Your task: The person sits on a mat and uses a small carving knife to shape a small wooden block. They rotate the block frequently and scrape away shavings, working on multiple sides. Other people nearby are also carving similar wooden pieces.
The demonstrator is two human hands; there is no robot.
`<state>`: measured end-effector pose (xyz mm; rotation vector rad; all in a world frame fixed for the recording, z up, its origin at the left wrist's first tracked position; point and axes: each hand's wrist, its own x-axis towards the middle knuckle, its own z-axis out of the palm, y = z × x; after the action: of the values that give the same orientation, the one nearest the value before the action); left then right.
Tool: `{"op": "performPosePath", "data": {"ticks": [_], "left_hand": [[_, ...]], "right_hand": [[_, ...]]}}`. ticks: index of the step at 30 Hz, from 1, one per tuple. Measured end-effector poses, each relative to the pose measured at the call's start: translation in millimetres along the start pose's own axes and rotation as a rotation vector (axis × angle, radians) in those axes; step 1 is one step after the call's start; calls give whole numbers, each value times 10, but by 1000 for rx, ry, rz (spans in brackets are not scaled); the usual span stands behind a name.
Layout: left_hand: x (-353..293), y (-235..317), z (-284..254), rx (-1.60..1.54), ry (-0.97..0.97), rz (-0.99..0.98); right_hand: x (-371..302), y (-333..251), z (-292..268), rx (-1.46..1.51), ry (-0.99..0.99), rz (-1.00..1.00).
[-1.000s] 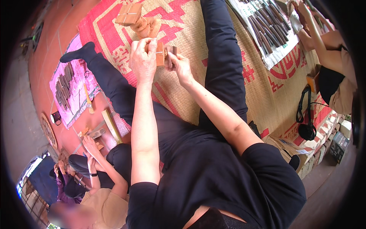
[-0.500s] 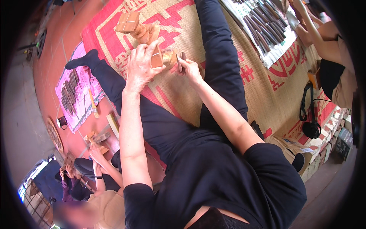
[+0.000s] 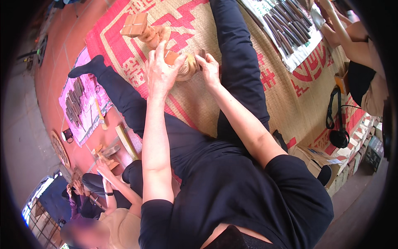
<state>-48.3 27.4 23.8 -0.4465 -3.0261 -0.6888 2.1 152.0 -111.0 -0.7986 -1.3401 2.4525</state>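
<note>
My left hand [image 3: 159, 74] is closed around a carved wooden piece [image 3: 188, 69], its fingers and thumb on the squared end. The piece has a rounded, pale body that points toward my right hand. In my right hand [image 3: 210, 71] is a small flat brown piece [image 3: 200, 54], like folded sandpaper, pinched close to the rounded body. Whether it touches the wood I cannot tell. Just beyond my left hand, a second carved wooden piece [image 3: 136, 25] with a square end lies on the woven mat [image 3: 244, 108].
My outstretched legs [image 3: 240, 54] flank the work. Several carving tools lie on a white cloth [image 3: 304, 56] at far right, others on a pink cloth [image 3: 85, 118] at left, near a brush [image 3: 101, 114]. Co-workers sit on both sides; a black strap [image 3: 331, 112] lies at right.
My left hand has shifted slightly right and turned, tilting the wooden piece so more of its rounded body shows. The right hand has moved a little to the right and up.
</note>
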Motion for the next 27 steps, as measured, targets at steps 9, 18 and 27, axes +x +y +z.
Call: {"op": "performPosePath", "data": {"ticks": [9, 18, 27], "left_hand": [[92, -150, -118, -159, -1, 8], [259, -428, -127, -348, -77, -150], [302, -448, -197, -420, -124, -232]], "right_hand": [[-24, -7, 519, 208, -103, 5], [-14, -116, 627, 97, -119, -53], [107, -69, 341, -12, -93, 43]]}}
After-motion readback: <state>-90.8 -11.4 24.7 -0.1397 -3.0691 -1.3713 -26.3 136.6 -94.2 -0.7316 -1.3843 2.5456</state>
